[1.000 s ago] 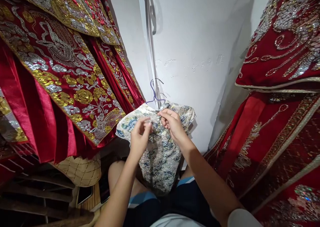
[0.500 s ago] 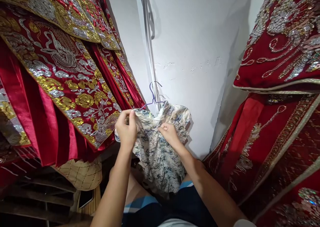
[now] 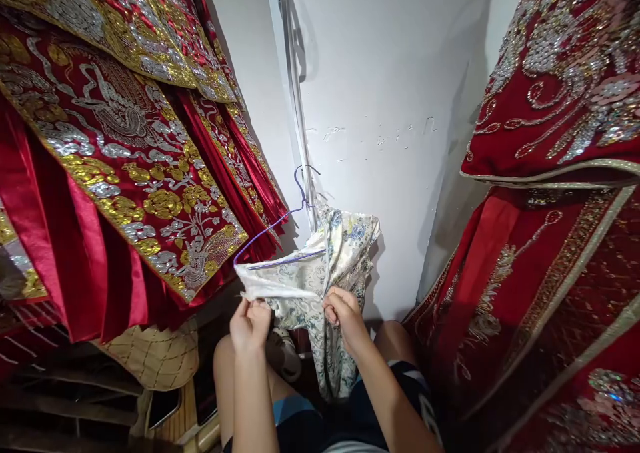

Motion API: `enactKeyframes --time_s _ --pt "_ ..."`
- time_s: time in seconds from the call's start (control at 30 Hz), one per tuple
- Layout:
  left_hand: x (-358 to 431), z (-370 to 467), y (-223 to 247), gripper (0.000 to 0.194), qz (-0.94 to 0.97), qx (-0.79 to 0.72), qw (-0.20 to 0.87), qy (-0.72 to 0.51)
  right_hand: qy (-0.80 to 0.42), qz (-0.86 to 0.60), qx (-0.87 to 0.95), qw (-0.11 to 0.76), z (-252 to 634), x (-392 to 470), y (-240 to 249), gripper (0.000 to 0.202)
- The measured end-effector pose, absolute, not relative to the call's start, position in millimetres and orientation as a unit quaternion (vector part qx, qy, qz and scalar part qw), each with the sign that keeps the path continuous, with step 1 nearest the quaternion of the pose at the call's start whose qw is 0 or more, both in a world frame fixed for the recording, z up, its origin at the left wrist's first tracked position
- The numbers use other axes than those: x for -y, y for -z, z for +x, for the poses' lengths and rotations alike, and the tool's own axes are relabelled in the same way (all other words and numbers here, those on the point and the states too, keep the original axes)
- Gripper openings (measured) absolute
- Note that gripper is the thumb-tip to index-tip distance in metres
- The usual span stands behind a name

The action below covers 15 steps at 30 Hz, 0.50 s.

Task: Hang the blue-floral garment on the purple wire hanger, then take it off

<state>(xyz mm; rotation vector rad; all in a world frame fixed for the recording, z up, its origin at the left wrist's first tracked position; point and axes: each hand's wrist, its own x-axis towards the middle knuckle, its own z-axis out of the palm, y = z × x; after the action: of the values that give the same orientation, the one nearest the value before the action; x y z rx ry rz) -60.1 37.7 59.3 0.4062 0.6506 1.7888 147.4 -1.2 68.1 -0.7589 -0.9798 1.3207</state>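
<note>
A pale floral blouse (image 3: pixel 353 233) hangs by its right shoulder on a purple wire hanger (image 3: pixel 265 230). The hanger's left arm is bare, out of the cloth. My left hand (image 3: pixel 251 320) pinches the blouse's left edge just below the hanger's left end. At the middle of the front, my right hand (image 3: pixel 345 310) is closed on a fold of the same blouse. Between the two hands the cloth is stretched, with its paler inner side showing. The lower part of the blouse hangs in a narrow bunch between my knees.
Red garments with gold and silver embroidery (image 3: pixel 165 200) hang at the left. A beaded red garment (image 3: pixel 550 126) hangs at the right. Behind the hanger stands a metal pole (image 3: pixel 295 93) before a white wall (image 3: pixel 380 73). A phone (image 3: pixel 164 408) lies on wood at lower left.
My left hand has moved down, pulling the blouse's left shoulder off the hanger. My right hand has lowered slightly with its fold of cloth. The hanger's left arm is now exposed.
</note>
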Motion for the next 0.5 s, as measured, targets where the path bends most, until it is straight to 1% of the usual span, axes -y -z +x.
enactKeyframes --time_s 0.07,0.1,0.17,0.23,0.3,0.33,0.37,0.43,0.5 --pt "-31 -42 -50 0.026 0.154 -0.306 0.586 -0.734 -0.597 -0.324 0.405 0.612 157 7 -66 0.02" --pt "-29 -34 -48 0.025 0.157 -0.317 0.596 -0.721 -0.603 -0.322 0.401 0.61 163 9 -66 0.02" --pt "-23 -23 -50 0.017 0.18 -0.331 0.609 -0.698 -0.606 -0.325 0.411 0.598 176 12 -69 0.021" --pt "-16 -14 -58 0.008 0.202 -0.338 0.603 -0.694 -0.614 -0.343 0.453 0.548 187 13 -72 0.019" --pt "-7 -6 -69 0.015 0.244 -0.33 0.591 -0.694 -0.598 -0.38 0.51 0.487 193 14 -74 0.019" --pt "-1 -1 -75 0.019 0.276 -0.321 0.585 -0.692 -0.577 -0.4 0.533 0.472 194 14 -73 0.019" --pt "5 5 -81 0.022 0.312 -0.311 0.58 -0.686 -0.55 -0.416 0.548 0.473 194 14 -73 0.019" --pt "17 19 -92 0.025 0.389 -0.291 0.578 -0.655 -0.503 -0.428 0.559 0.502 191 13 -71 0.021" --pt "27 33 -100 0.028 0.473 -0.282 0.566 -0.614 -0.495 -0.417 0.55 0.528 189 11 -69 0.024"
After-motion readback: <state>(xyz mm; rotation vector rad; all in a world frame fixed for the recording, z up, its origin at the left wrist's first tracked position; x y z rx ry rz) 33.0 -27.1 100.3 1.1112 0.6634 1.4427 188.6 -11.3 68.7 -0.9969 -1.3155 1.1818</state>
